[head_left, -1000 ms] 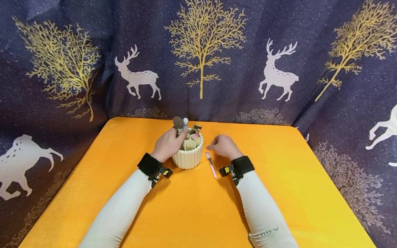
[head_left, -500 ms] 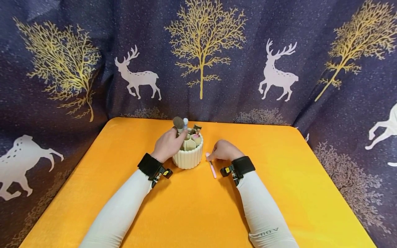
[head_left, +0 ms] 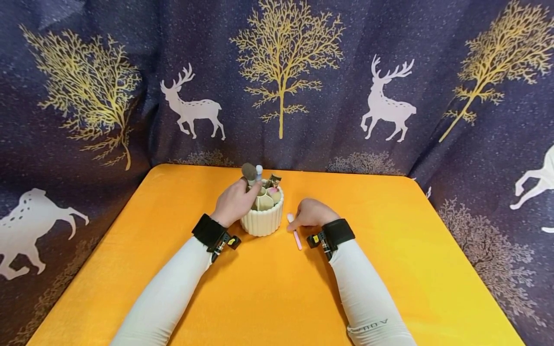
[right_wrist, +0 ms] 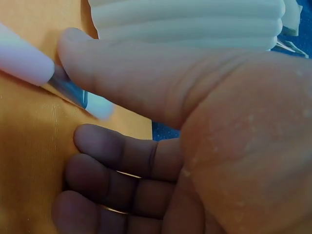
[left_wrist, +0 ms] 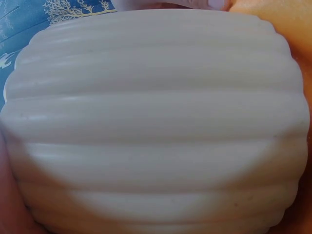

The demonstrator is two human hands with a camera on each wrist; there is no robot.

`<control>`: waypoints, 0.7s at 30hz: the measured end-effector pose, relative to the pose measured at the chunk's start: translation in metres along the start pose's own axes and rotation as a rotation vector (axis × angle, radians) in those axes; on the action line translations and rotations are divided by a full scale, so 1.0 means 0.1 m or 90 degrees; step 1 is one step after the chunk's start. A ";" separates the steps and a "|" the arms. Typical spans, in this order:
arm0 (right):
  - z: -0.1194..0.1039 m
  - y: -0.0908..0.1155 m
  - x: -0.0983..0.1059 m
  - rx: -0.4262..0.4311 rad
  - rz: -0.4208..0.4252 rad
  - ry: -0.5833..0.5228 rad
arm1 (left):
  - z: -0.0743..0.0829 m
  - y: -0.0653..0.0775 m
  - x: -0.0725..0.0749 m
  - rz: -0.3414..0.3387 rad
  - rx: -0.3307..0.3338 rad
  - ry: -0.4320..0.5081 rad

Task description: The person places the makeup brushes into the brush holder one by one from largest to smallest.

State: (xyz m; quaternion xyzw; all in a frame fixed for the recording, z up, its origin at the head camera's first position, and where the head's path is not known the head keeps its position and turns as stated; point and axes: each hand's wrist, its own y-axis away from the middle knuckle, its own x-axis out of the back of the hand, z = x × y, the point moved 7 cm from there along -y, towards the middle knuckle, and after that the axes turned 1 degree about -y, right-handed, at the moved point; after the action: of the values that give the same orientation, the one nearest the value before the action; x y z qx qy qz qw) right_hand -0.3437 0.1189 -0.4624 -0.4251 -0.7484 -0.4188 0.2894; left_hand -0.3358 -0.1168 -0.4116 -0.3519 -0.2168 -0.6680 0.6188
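Observation:
A cream ribbed makeup brush holder (head_left: 261,222) with several compartments stands upright on the table. My left hand (head_left: 234,202) grips its upper left side, thumb over the rim. Its ribbed wall (left_wrist: 156,117) fills the left wrist view. Right of the holder lies a small makeup brush (head_left: 297,240) with a pink handle, metal ferrule and pale bristles. My right hand (head_left: 313,213) pinches it near the ferrule, the thumb (right_wrist: 78,48) against it. The index finger is hidden in the right wrist view; the other fingers are curled below.
In the holder stand a big dark-bristled brush (head_left: 248,171), a light-blue-tipped brush (head_left: 259,169), a shiny gold-brown packet (head_left: 273,180) and a pink and pale sponge-like piece (head_left: 274,193). An orange cloth (head_left: 259,298) covers the table. Behind it hangs a dark blue curtain (head_left: 320,125).
My right hand has come down and slightly toward me onto the brush, and its thumb now meets the ferrule. The brush has shifted very slightly. The left hand and the holder have not moved.

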 end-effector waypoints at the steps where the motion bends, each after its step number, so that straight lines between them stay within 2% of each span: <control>1: 0.00 0.00 -0.01 -0.001 -0.002 0.001 | 0.00 0.00 0.00 -0.001 0.000 0.000; 14: -0.05 -0.01 -0.03 0.009 -0.019 0.044 | -0.01 0.00 0.00 0.004 -0.001 0.000; 21: -0.05 0.01 -0.04 -0.002 -0.031 0.009 | -0.02 -0.01 0.00 0.007 -0.001 -0.003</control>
State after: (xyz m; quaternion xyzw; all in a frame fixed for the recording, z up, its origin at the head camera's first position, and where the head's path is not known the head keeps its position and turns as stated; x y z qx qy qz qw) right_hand -0.3409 0.1133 -0.4631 -0.4042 -0.7561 -0.4298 0.2834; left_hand -0.3368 -0.1179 -0.4124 -0.3554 -0.2158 -0.6639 0.6216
